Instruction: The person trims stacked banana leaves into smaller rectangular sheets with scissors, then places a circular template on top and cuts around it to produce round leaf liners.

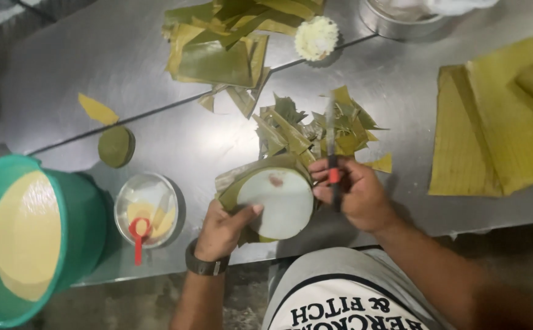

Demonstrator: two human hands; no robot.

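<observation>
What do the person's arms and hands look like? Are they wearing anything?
Both arms are bare, with no sleeves reaching the forearms and no gloves. The left hand has a dark wristband or watch strapped around its wrist. The right hand wears nothing that shows: no ring, band or glove.
</observation>
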